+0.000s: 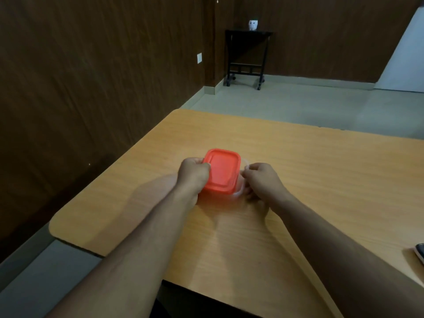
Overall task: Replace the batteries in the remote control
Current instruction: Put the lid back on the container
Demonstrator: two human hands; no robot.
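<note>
remote control [420,253]: dark, only partly in view at right edge of wooden worktop [321,180], well apart from both hands | left hand [193,172]: fingers curled on left edge of red-lidded plastic container [222,171] | right hand [260,177]: fingers curled at container's right side | container mid-worktop

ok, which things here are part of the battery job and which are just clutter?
In the job:
- box with red lid, gripped at both sides by left hand and right hand
- dark object at the table's right edge, possibly the remote; mostly cut off

Lying about:
- black cart by the wall
- white pot on it
</note>
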